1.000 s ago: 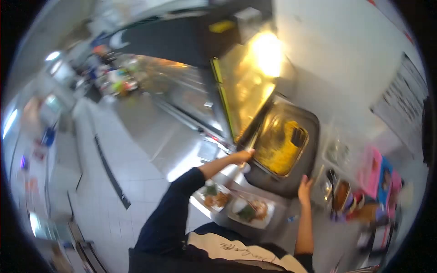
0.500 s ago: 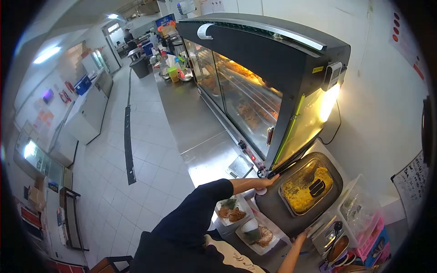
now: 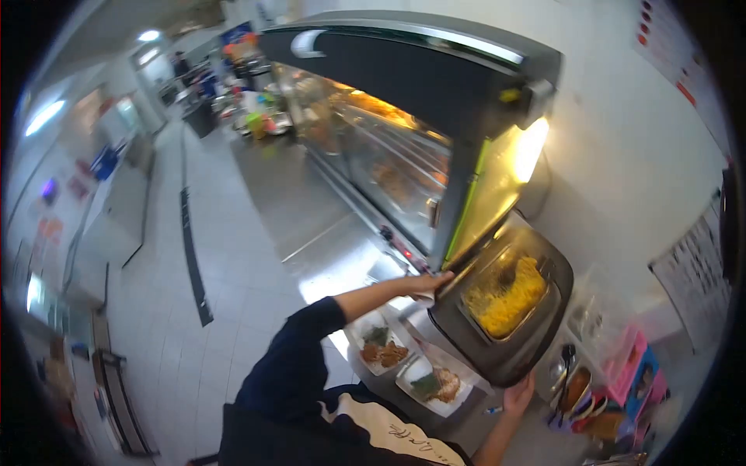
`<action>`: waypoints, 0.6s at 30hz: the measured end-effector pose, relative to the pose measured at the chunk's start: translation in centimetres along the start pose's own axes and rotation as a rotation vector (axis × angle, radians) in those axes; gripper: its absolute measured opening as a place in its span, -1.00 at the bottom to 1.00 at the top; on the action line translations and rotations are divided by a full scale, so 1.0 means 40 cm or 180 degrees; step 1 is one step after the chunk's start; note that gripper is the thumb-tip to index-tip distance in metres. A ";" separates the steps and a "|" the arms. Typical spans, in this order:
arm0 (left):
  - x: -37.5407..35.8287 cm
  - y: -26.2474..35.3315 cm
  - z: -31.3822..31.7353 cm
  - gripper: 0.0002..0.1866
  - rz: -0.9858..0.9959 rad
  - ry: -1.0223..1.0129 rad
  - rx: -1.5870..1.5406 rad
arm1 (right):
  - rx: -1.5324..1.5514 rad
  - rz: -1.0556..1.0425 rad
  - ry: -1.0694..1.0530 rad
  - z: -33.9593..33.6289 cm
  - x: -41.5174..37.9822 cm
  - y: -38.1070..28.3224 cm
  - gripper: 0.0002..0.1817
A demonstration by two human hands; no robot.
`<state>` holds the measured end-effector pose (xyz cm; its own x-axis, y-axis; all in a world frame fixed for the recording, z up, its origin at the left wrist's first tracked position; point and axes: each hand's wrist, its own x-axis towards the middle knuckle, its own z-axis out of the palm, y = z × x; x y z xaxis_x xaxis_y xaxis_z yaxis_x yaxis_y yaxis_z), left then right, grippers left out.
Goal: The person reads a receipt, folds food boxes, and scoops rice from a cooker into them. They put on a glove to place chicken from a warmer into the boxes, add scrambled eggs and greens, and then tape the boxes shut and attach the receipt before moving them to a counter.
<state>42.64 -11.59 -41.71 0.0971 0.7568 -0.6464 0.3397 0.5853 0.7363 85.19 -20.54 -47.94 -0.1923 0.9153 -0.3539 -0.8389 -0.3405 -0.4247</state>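
Head view: one dark grey, round-cornered rectangular vessel (image 3: 497,359) is placed on the stainless-steel table (image 3: 299,206), near the end of one black, glass-fronted heated display cabinet (image 3: 381,155). Within the vessel's top, one rectangular metal pan (image 3: 478,293) is seen, holding yellow, grainy-looking food (image 3: 509,300) heaped unevenly. The vessel's left edge is apparently touched by the left hand (image 3: 429,285); the right hand (image 3: 519,394) is set at or just beside the near corner. Whether the fingers of either hand are clamped on the vessel cannot be told, blur and the rim obscuring contact. Such opposite placement is judged suited to steadying a broad, weighty-looking piece. Near side: two white open containers, one left (image 3: 361,326) and one right (image 3: 461,396), each filled with dark green and brown food, likely kept there for reach. Right side: one clear plastic bin (image 3: 594,299) and one pink plastic basket (image 3: 625,365), presumably grouped for storage.
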 end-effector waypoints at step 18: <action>-0.070 0.202 0.064 -0.61 0.0256 -0.0457 -0.0991 | 0.0203 -0.1587 -0.1640 0.777 0.193 -0.244 -0.55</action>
<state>47.49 -9.72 -34.46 0.2498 0.7684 -0.5892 0.0263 0.6029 0.7974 76.06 -3.46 -20.63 0.0187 0.9491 0.3145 -0.9145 0.1433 -0.3783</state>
